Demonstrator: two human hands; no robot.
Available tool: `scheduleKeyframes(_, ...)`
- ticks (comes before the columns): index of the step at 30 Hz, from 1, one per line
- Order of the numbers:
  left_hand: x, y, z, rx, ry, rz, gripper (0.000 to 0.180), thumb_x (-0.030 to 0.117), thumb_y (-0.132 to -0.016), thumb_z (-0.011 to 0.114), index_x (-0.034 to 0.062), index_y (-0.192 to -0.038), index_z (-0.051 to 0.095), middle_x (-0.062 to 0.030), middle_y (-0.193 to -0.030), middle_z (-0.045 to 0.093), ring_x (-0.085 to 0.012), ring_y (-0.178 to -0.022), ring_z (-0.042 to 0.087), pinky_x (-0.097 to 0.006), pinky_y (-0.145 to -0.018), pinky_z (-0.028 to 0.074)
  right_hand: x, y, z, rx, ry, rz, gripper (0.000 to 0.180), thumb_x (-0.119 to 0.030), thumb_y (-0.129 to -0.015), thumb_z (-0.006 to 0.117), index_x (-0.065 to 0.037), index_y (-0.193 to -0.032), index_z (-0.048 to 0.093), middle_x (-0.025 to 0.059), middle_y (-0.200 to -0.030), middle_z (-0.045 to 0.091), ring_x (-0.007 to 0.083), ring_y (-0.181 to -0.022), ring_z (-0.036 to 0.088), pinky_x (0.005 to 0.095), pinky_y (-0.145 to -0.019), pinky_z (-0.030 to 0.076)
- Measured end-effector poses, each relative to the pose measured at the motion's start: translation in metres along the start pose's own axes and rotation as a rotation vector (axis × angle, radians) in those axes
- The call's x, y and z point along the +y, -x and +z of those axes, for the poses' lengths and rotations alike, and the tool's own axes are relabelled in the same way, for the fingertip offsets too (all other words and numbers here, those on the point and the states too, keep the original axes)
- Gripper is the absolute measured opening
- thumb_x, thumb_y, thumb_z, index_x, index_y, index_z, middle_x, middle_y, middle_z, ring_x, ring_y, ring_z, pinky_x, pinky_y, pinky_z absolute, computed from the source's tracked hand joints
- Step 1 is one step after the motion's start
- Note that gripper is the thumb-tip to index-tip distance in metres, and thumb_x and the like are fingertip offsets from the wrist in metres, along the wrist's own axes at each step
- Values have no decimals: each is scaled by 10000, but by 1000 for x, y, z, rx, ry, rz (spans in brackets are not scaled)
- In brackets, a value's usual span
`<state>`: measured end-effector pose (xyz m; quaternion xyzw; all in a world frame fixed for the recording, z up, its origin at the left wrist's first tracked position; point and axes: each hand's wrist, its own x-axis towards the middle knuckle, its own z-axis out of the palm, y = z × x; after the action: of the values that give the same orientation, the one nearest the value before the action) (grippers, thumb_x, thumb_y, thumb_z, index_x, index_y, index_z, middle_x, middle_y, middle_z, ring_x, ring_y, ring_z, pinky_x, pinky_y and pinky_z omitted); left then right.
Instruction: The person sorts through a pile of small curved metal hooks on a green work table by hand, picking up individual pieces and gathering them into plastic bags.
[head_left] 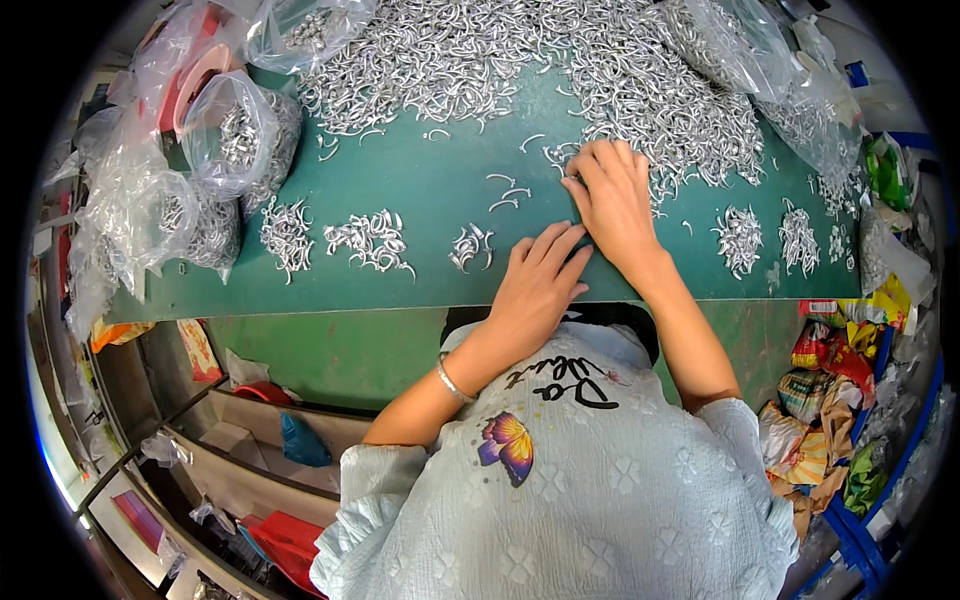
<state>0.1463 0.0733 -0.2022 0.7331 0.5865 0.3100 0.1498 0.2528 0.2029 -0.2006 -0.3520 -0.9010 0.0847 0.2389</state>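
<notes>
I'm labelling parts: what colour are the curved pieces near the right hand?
Shiny silver-grey; the curved pieces show best in the head view.

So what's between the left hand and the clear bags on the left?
Three little piles of curvy silvery pieces on the green table, in the head view.

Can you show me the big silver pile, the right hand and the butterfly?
Big silver pile [610, 62]: head view, middle of the pile.
Right hand [617, 198]: head view, back of the hand.
Butterfly [513, 448]: head view, on its wing.
</notes>
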Motion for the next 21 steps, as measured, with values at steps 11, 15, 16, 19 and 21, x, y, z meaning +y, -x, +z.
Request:
scheduleKeyframes(11,-14,13,6,89,213,-3,319,-89,-675,603,-22,-986,625,-140,-1064,585,-338,-1067,558,-417,-911,453,3,3,-6,43,-179,-55,135,-100,-784,693,-73,-903,636,50,-1020,576,252,-929,494,374,-811,372)
scheduleKeyframes(15,-10,12,1,140,147,-21,314,-63,-720,675,-6,-1024,617,-139,-1096,586,-336,-1072,554,-423,-932,432,7,8,-1,-13,-121,-112,170,-129,-776,708,-63,-916,638,52,-1029,573,258,-959,496,374,-822,373)
scheduleKeyframes(16,-9,15,0,170,159,-63,348,-45,-723,699,0,-1055,604,-142,-1119,577,-336,-1080,547,-424,-935,427,4,14,-5,-77,-159,-96,167,-129,-772,710,-63,-907,637,51,-1031,573,255,-967,497,371,-823,372)
scheduleKeyframes(19,-7,21,-2,243,187,-152,459,15,-730,748,19,-1149,562,-142,-1176,548,-338,-1102,526,-429,-931,410,-10,32,-20,-232,-284,-71,151,-126,-763,715,-64,-875,634,48,-1017,572,248,-979,503,365,-822,370)
scheduleKeyframes(21,-7,23,1,272,190,-168,534,62,-731,753,33,-1214,527,-133,-1196,525,-343,-1113,509,-436,-909,397,-17,33,-24,-286,-388,-94,133,-121,-758,716,-67,-844,630,46,-979,572,243,-970,508,365,-814,369)
